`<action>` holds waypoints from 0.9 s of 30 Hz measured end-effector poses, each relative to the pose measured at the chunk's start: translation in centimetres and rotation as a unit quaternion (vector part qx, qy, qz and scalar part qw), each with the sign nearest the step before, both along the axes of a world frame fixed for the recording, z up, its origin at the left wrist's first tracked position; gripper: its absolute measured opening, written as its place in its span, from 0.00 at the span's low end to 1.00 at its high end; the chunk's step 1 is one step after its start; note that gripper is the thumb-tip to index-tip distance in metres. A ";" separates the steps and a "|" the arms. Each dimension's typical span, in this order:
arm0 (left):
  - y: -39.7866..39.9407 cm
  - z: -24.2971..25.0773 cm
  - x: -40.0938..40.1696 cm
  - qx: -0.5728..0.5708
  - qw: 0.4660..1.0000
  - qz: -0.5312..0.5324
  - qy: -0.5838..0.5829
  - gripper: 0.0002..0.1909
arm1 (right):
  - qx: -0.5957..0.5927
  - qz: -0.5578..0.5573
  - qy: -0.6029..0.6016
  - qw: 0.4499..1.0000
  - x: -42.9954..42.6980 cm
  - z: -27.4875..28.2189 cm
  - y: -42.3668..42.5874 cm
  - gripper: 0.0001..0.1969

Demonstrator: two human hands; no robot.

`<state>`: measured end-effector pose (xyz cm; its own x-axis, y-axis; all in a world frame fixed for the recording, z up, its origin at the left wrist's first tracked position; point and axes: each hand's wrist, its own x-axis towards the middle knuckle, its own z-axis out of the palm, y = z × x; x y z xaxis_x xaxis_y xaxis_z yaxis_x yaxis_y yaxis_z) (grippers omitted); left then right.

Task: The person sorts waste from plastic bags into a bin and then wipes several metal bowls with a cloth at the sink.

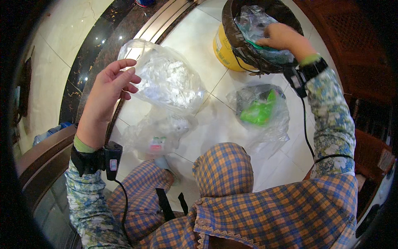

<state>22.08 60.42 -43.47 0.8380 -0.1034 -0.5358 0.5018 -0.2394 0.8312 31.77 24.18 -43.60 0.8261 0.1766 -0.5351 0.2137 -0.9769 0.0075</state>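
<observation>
My left hand (108,84) is raised in front of the left edge of a large clear plastic bag (172,82) with white crumpled material inside. Its fingers are apart and loosely curled, holding nothing. At the upper right, my right hand (281,37) reaches into a yellow bucket (225,56) lined with a dark plastic bag (231,28). Clear plastic film (253,18) and something green lie under its fingers. Blur and the hand itself hide whether it grips any of this. Below the bucket, a clear bag (281,130) on the floor holds a bright green item (258,113).
Another clear bag (136,133) with a red and green printed patch lies close to my legs. Around us is a white tiled floor (214,84). A metal door track (161,21) runs along the left, and dark wooden furniture (360,40) stands at the right.
</observation>
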 end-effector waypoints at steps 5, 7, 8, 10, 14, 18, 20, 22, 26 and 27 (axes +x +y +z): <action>0.7 -0.8 0.5 0.028 0.999 -0.018 -0.012 0.12 | -0.080 0.038 -0.177 0.980 -2.3 2.4 -1.0 0.22; 0.5 -0.9 0.4 0.039 0.999 0.001 -0.019 0.12 | 0.129 -0.026 0.010 0.991 -3.1 0.4 -3.0 0.23; 0.7 -1.0 0.4 0.046 0.999 0.010 -0.024 0.13 | 0.137 -0.023 0.012 0.990 -3.2 -0.9 -3.5 0.23; 0.4 -1.4 0.6 0.054 0.998 0.014 -0.032 0.13 | 0.306 -0.205 0.146 0.918 -3.1 -3.2 -4.5 0.22; 0.2 -2.3 1.1 0.066 0.994 0.038 -0.076 0.11 | 0.154 -0.219 0.262 0.927 -1.3 -5.5 -4.2 0.26; 1.5 -2.6 1.4 0.199 0.950 0.057 -0.234 0.10 | 0.134 -0.019 0.115 0.984 -1.7 -4.1 -3.3 0.16; 2.6 -2.9 1.2 0.329 0.890 0.040 -0.315 0.14 | -0.071 -0.016 -0.014 0.997 -3.8 -0.1 -0.7 0.13; 2.3 -2.5 1.1 0.371 0.871 0.036 -0.319 0.15 | 0.054 -0.022 -0.231 0.971 -6.2 1.2 -1.1 0.11; 4.5 -6.2 1.5 0.397 0.855 -0.018 -0.334 0.19 | 0.370 -0.040 0.035 0.928 -11.3 1.9 6.6 0.24; 5.1 -6.9 1.5 0.328 0.892 -0.052 -0.307 0.18 | 0.373 -0.003 0.086 0.924 -11.6 1.0 8.0 0.27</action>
<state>23.62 65.53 -50.37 0.9984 -0.0313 0.0467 -0.0532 -0.7938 0.6059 20.14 32.22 -42.64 0.7431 0.5445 -0.3889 0.1433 -0.6972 -0.7024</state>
